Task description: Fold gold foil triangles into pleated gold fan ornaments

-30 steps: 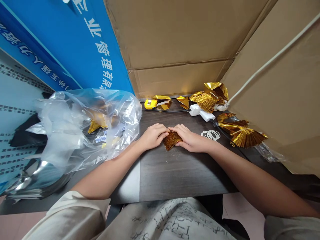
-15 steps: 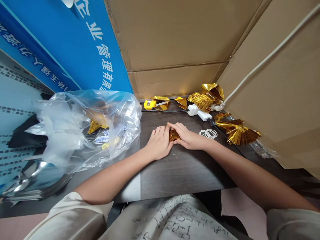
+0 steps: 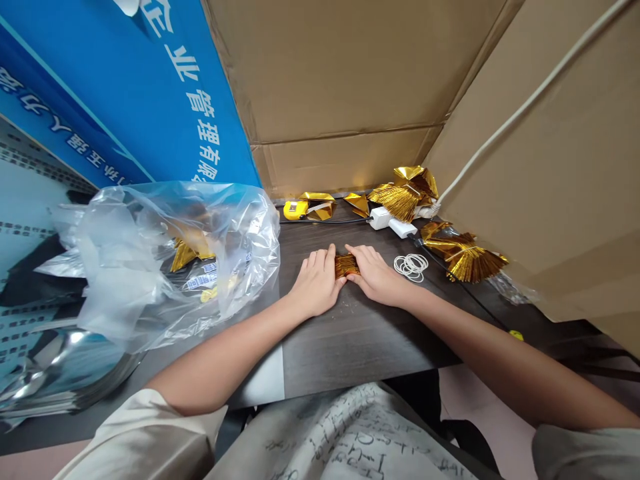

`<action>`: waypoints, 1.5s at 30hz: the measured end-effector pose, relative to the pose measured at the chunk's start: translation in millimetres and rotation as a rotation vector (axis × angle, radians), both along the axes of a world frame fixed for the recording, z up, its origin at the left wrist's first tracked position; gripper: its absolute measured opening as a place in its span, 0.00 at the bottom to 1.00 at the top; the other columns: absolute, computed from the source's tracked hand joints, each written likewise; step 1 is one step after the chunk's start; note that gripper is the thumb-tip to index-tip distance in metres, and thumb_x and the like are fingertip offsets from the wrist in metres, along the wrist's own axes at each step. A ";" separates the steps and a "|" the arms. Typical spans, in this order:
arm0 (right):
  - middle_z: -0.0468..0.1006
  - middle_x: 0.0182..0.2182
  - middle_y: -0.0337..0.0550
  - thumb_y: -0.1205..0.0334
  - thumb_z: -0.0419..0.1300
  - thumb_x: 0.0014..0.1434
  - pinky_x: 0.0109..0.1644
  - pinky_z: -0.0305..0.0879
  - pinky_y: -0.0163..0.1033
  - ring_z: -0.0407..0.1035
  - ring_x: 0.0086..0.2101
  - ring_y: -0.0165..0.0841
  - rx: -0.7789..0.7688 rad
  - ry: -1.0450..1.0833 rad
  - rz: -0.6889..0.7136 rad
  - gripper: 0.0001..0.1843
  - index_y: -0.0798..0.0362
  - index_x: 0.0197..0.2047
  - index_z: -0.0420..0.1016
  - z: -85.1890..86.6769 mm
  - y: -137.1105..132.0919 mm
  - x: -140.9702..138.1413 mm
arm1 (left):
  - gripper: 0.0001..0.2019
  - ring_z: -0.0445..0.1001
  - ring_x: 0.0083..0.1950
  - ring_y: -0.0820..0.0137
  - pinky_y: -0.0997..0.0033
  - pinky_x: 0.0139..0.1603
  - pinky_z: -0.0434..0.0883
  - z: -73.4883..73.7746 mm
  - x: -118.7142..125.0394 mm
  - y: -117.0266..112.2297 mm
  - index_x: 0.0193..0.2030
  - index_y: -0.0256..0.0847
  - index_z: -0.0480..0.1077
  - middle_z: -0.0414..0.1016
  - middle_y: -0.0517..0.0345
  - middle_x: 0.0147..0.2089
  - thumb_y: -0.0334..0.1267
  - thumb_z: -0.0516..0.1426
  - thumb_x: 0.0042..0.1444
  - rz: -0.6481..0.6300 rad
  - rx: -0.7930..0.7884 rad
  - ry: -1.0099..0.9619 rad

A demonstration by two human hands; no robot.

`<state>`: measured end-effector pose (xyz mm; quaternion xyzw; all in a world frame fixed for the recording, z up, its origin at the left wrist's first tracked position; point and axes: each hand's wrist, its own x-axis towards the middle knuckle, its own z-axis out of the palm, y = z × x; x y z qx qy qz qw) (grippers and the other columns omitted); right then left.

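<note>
Between my two hands, low on the dark tabletop, is a narrow pleated strip of gold foil paper (image 3: 346, 265). My left hand (image 3: 316, 283) grips its left end, thumb toward me and fingers on the far side. The right end is pinched the same way by my right hand (image 3: 376, 273). Folded ridges show in the gap between the hands; the ends are hidden under my fingers. Just right of my right hand lies a loose pile of white rubber bands (image 3: 411, 267). Small gold specks are scattered on the table in front of the foil.
Gold foil fans tied in the middle (image 3: 407, 193) lie at the back right, by white plugs (image 3: 391, 222) and a cable. A yellow tape measure (image 3: 295, 210) is at the back. A clear plastic bag (image 3: 240, 267) bulges on the left. Cardboard walls (image 3: 345, 73) enclose the back and right.
My hands have moved slightly apart, so more of the pleated gold foil shows between them. The view has shifted a little to the right.
</note>
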<state>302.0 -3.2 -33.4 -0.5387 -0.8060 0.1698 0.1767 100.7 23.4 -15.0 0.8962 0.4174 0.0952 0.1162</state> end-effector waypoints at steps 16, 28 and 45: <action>0.61 0.62 0.69 0.48 0.42 0.70 0.65 0.62 0.69 0.59 0.61 0.52 0.040 -0.012 0.007 0.41 0.63 0.77 0.37 -7.0 0.0 -2.7 | 0.34 0.59 0.72 0.45 0.43 0.68 0.65 -8.2 2.1 -5.3 0.73 0.24 0.46 0.55 0.26 0.73 0.42 0.51 0.66 0.018 0.055 -0.065; 0.59 0.65 0.66 0.49 0.43 0.71 0.65 0.62 0.66 0.56 0.63 0.51 0.018 -0.029 0.003 0.39 0.62 0.76 0.40 -4.5 0.3 -2.9 | 0.37 0.60 0.68 0.47 0.46 0.65 0.66 -3.0 2.3 -7.3 0.74 0.21 0.44 0.58 0.25 0.70 0.44 0.50 0.67 0.059 0.032 -0.023; 0.64 0.59 0.62 0.53 0.45 0.71 0.67 0.64 0.60 0.58 0.59 0.46 0.029 0.002 -0.001 0.36 0.63 0.75 0.44 -4.3 1.3 -5.3 | 0.37 0.62 0.65 0.48 0.46 0.65 0.67 2.0 1.3 -6.2 0.74 0.19 0.43 0.60 0.28 0.67 0.45 0.49 0.68 0.038 -0.017 0.025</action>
